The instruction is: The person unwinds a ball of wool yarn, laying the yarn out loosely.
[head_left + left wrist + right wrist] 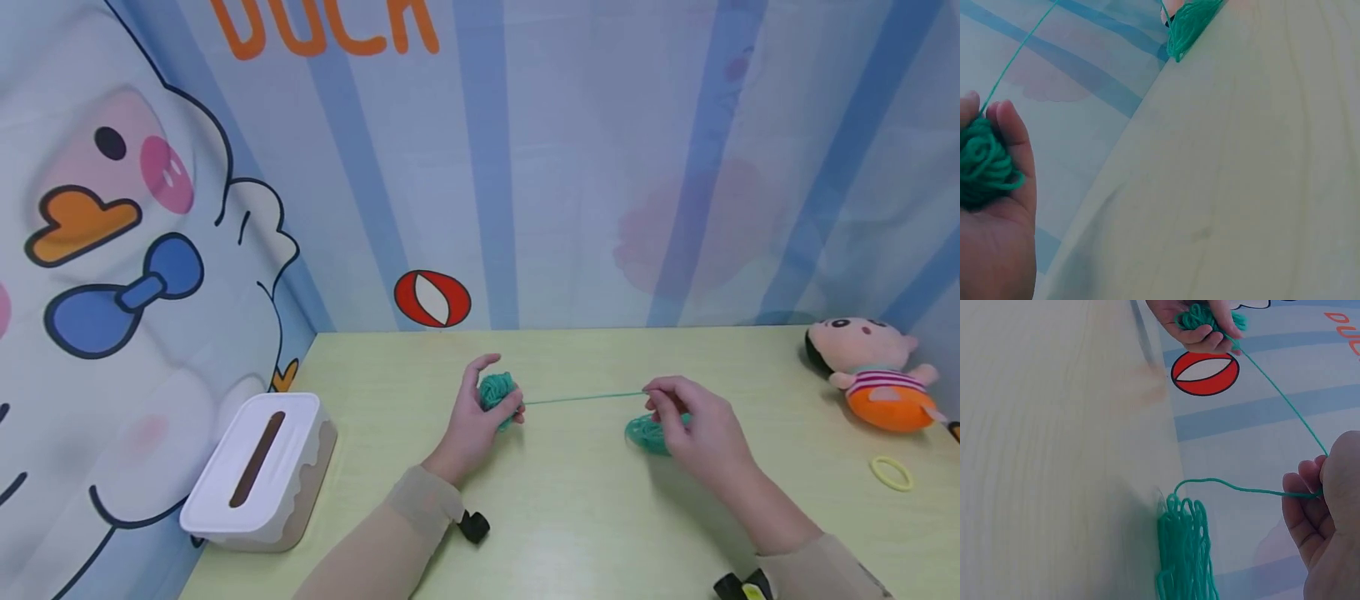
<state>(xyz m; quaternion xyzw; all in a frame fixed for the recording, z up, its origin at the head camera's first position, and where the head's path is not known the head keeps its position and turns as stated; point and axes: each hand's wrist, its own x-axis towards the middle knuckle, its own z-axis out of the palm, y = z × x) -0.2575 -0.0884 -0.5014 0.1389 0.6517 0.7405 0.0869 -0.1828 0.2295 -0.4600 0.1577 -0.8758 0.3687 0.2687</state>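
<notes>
A small ball of green yarn (495, 390) sits in my left hand (474, 417), the fingers and thumb curled round it; the left wrist view shows the wound ball (985, 165) against the palm. From it a taut strand (585, 398) runs to my right hand (697, 425), which pinches the yarn between thumb and fingers. Below and beside that hand a looped skein of green yarn (647, 435) lies on the table. In the right wrist view a slack strand (1229, 485) links the skein (1185, 550) to the pinching fingers.
On the left stands a white tissue box (258, 467) with a slot in its lid. A plush doll (873, 375) in orange shorts lies at the right, with a yellow ring (892, 473) in front of it. A printed cloth backdrop (570, 167) rises behind the table (570, 517).
</notes>
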